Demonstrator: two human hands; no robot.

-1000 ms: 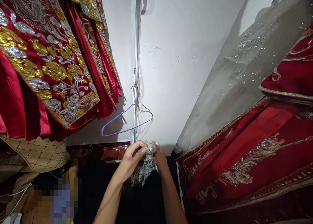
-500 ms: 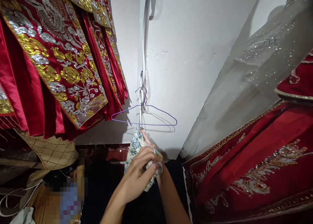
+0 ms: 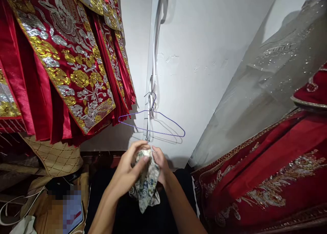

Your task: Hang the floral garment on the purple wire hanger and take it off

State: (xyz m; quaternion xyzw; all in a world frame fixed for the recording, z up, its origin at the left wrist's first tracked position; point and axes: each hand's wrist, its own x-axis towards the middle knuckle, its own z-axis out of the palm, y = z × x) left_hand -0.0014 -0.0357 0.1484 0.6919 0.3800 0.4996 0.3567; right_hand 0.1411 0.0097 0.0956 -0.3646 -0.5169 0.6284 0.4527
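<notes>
A crumpled floral cloth (image 3: pixel 147 184), cream with blue and green print, hangs between my hands, its lower end tapering to a point. My left hand (image 3: pixel 127 171) is curled around its upper left side, thumb across the front and index finger at the top. From the right, my right hand (image 3: pixel 161 164) grips the same cloth near the top; most of its fingers are hidden behind the fabric. Just above the fingertips dangles the lower end of a white strap (image 3: pixel 148 123). A thin purple wire hanger (image 3: pixel 167 134) hangs by that strap, apart from both hands.
Red embroidered garments (image 3: pixel 79 77) hang at the upper left. On the right are a sheer sparkly white fabric (image 3: pixel 255 80) and another red beaded garment (image 3: pixel 255 165). A wooden surface at lower left holds a phone (image 3: pixel 74 206) and a white cable (image 3: pixel 15 223). Ahead stands a white wall (image 3: pixel 204 32).
My left hand has moved left and up, from over my right hand to the cloth's top. The cloth has turned and bunched between both hands. The view has shifted slightly.
</notes>
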